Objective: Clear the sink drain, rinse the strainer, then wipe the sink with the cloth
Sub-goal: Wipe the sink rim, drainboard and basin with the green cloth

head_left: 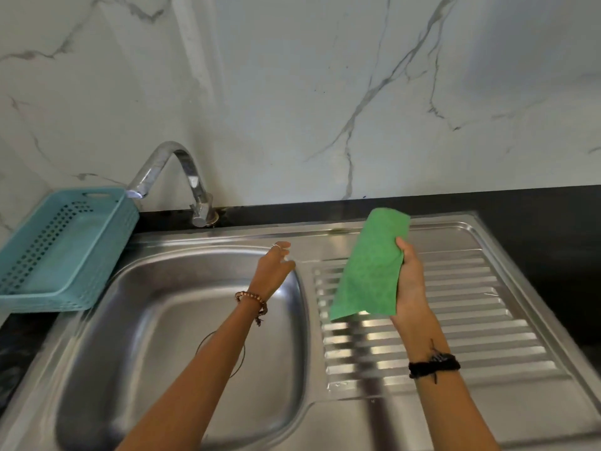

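While the right hand (410, 281) is gripping the cloth (370, 268), fingers clamped on its right edge, the green cloth is hanging up off the steel, above the ribbed drainboard (455, 323), just right of the basin. Left hand (273, 268) is reaching over the far right corner of the sink (136, 320), fingers apart and holding nothing; a ring is showing on one finger, a bead bracelet (252, 299) on the wrist. Left forearm is crossing the drain (237, 366), hiding most of it; only a thin ring is showing, so the strainer cannot be made out. Tap (177, 177) is arching left toward a teal basket (65, 249) sitting at the sink's left rim. Black band (434, 364) is circling the right wrist.
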`<state>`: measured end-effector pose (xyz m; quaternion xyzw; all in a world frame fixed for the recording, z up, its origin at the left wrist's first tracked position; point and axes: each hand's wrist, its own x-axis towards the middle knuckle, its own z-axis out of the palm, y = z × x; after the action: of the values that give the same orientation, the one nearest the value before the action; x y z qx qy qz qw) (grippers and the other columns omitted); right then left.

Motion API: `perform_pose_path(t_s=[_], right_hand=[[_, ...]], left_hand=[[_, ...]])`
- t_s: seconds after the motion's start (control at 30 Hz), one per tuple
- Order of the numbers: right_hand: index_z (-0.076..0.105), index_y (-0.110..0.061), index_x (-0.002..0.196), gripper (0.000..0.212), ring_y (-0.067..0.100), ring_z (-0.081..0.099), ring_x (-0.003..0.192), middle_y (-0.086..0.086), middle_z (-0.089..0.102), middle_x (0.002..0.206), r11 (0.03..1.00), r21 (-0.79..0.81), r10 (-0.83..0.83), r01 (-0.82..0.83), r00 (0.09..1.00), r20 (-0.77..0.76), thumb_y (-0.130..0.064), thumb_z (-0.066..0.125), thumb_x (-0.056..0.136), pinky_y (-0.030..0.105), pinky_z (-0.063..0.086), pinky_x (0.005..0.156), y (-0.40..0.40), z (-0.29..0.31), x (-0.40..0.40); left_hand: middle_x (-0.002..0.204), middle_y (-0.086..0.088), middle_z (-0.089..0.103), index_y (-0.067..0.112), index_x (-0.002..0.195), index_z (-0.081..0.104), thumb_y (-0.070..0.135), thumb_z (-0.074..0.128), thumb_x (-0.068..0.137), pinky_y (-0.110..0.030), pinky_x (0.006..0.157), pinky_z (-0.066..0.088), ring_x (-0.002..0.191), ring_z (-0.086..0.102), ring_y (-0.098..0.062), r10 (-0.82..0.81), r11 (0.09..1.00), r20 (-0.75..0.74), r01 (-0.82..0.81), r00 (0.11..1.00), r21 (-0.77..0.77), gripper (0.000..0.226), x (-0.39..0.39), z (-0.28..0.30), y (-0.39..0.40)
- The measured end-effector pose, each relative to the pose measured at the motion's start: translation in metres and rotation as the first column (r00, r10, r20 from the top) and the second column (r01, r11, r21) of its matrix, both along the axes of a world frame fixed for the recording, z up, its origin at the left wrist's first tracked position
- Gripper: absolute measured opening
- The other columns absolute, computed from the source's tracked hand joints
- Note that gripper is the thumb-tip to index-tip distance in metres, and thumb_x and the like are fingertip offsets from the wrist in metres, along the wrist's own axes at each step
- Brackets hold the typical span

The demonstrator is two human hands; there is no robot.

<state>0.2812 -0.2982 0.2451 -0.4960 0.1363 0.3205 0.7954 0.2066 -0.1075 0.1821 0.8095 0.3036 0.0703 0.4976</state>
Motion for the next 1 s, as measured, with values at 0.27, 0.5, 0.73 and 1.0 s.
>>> perform_pose_path(t_s=[0.27, 0.5, 0.73, 1.0], right_hand=[[0.019, -0.021, 0.149, 0.057, 0.019, 0.016, 0.145, 0.003, 0.016, 0.158, 0.786, -0.603, 0.541, -0.138, 0.627, 0.561, -0.046, 0.027, 0.099, 0.047, 0.008, 0.118, 0.083, -0.011, 0.001], [-0.003, -0.032, 0.149, 0.068, 0.021, -0.014, 0.145, -0.001, -0.013, 0.159, 0.268, -0.960, 0.955, 0.080, 0.111, 0.276, -0.062, 0.014, 0.090, 0.055, -0.017, 0.110, 0.113, -0.106, 0.024], [-0.007, -0.037, 0.147, 0.074, 0.028, -0.013, 0.146, -0.003, -0.013, 0.159, 0.094, -0.954, 0.994, 0.286, -0.077, 0.075, -0.067, 0.026, 0.088, 0.062, -0.014, 0.108, 0.124, -0.149, 0.039], [-0.005, -0.032, 0.149, 0.076, 0.033, -0.012, 0.145, 0.003, -0.011, 0.159, 0.150, -0.916, 0.989, 0.372, -0.066, 0.136, -0.059, 0.034, 0.090, 0.068, -0.013, 0.105, 0.179, -0.149, 0.040]], left_hand=[[0.155, -0.011, 0.020, 0.006, 0.143, 0.025, 0.008, 0.047, 0.093, -0.030, 0.113, 0.020, 0.143, 0.018, -0.024, -0.024, 0.968, -0.075, 0.042, 0.997, 0.246, 0.056, 0.013, -0.032, 0.025], [0.158, -0.010, -0.004, 0.008, 0.147, 0.001, 0.024, 0.039, 0.097, -0.039, 0.117, 0.001, 0.146, -0.004, -0.022, -0.113, 0.831, -0.355, 0.284, 0.928, 0.478, 0.065, 0.012, -0.055, 0.057], [0.157, -0.003, 0.010, 0.014, 0.147, 0.009, 0.021, 0.029, 0.100, -0.032, 0.117, -0.001, 0.145, 0.008, -0.013, -0.135, 0.830, -0.175, 0.208, 0.975, 0.518, 0.051, 0.005, -0.077, 0.072], [0.150, 0.009, -0.010, 0.024, 0.141, -0.007, 0.036, 0.030, 0.098, -0.031, 0.118, -0.008, 0.142, -0.009, -0.009, -0.102, 0.807, -0.119, 0.152, 0.988, 0.571, 0.058, 0.001, -0.090, 0.071]])
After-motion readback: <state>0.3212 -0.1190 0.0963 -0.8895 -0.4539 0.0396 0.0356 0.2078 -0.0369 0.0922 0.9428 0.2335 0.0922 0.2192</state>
